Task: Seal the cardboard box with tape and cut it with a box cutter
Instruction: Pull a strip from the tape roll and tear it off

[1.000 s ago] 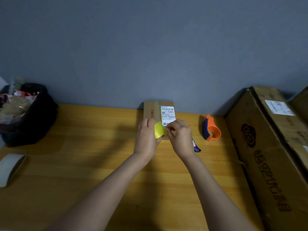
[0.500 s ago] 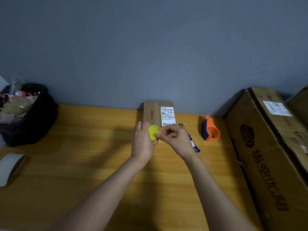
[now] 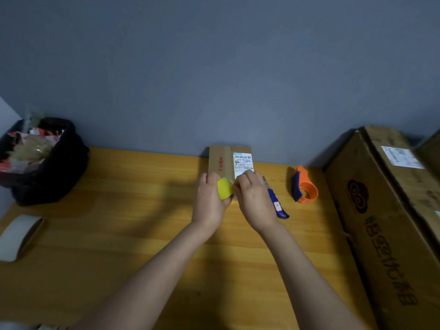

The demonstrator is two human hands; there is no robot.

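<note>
A small cardboard box [image 3: 223, 163] with a white shipping label lies flat at the far edge of the wooden table, against the wall. Just in front of it my left hand [image 3: 209, 201] grips a yellow roll of tape [image 3: 225, 188]. My right hand [image 3: 254, 198] pinches at the roll's right side, where the tape end is; the fingertips hide it. A blue box cutter [image 3: 277, 206] lies on the table right beside my right hand, partly hidden by it.
An orange and blue tape dispenser [image 3: 304, 186] stands to the right of the cutter. A large cardboard box [image 3: 385, 222] fills the right side. A black bin [image 3: 45, 163] with scraps sits far left, and a pale tape roll [image 3: 19, 236] lies near the left edge.
Both hands with the yellow roll have drifted slightly left and nearer to me, uncovering more of the box cutter. My right fingers keep working at the roll's edge.
</note>
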